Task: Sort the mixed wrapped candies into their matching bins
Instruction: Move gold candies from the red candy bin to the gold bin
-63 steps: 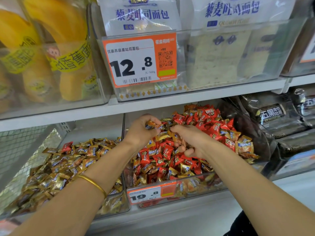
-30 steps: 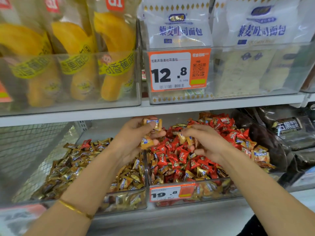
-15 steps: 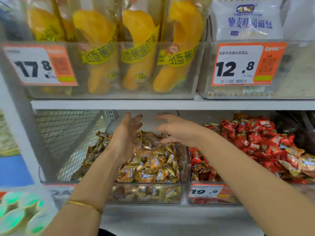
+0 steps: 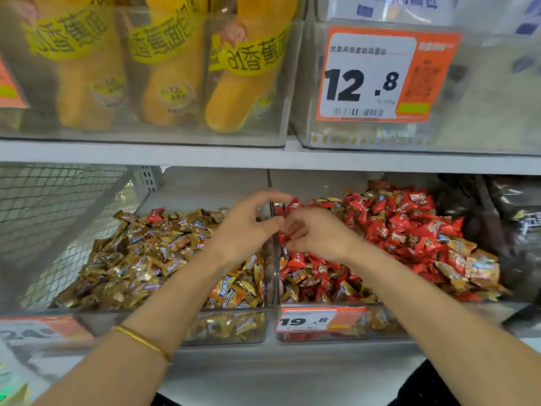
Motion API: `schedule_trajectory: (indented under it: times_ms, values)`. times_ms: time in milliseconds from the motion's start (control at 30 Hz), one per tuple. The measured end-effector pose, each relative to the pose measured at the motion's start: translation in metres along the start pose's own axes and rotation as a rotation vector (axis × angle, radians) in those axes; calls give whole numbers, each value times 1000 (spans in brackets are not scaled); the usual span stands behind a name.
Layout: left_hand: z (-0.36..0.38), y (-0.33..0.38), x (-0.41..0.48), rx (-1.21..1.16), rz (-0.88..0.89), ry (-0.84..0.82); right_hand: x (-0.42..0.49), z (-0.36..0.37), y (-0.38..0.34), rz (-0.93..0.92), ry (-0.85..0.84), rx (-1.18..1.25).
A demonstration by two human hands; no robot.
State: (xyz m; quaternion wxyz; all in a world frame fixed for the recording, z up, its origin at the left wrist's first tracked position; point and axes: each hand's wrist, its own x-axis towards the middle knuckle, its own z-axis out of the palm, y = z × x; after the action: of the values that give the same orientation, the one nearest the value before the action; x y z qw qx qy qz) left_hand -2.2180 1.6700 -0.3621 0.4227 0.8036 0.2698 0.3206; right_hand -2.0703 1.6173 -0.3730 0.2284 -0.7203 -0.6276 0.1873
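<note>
Gold-wrapped candies [image 4: 146,259] heaped in the clear left bin [image 4: 228,326] at lower centre, red-wrapped candies [image 4: 404,227] in the right bin [image 4: 371,332] behind the 19.8 price tag [image 4: 319,319]. Over the divider [image 4: 273,273] between them, mid-frame: left hand [image 4: 248,230] with fingers released in a loose curve, nothing visible in it; right hand [image 4: 319,234] with fingers curled down among red wrappers, grasp impossible to confirm. Start at the near right of the red heap, with gold strays [image 4: 480,269] showing there. Pinch one wrapper by its edge, lift clear of the divider, drop left. Then reach further back, to the upper left of the gold heap, for the lone red candy [image 4: 155,215], and return it right.
</note>
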Motion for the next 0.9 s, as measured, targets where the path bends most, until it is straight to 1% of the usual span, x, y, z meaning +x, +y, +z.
schedule_trajectory:
  times_ms: [33,100,167,267,300,333,400,433,500,567,733,900]
  values:
    - [2,-1,2,-22,-5,10,3,6,3,-42,-42,-142]
    - [5,-3,4,-64,-15,27,6,11,13,-93,-75,-338]
    - [6,-7,5,-81,-41,33,4,4,24,-83,-71,-428]
    - [6,-10,5,-67,-62,27,-2,-14,38,-5,-100,-524]
    - [6,-11,5,-66,-65,27,-2,-18,37,-10,-89,-547]
    - [5,-10,5,-71,-65,30,-2,-21,35,-43,-61,-527]
    - [5,-10,5,-79,-58,41,2,-17,26,-141,-47,-391]
    - [5,-11,6,-73,-48,47,5,-12,22,-184,-82,-338]
    - [5,-11,6,-60,-29,52,12,-1,18,-228,-177,-327]
    - [5,-12,6,-59,-17,46,17,7,18,-230,-210,-332]
    - [5,-12,5,-43,3,41,21,11,24,-202,-246,-233]
    - [5,-12,6,-32,4,41,14,18,28,-132,-297,29]
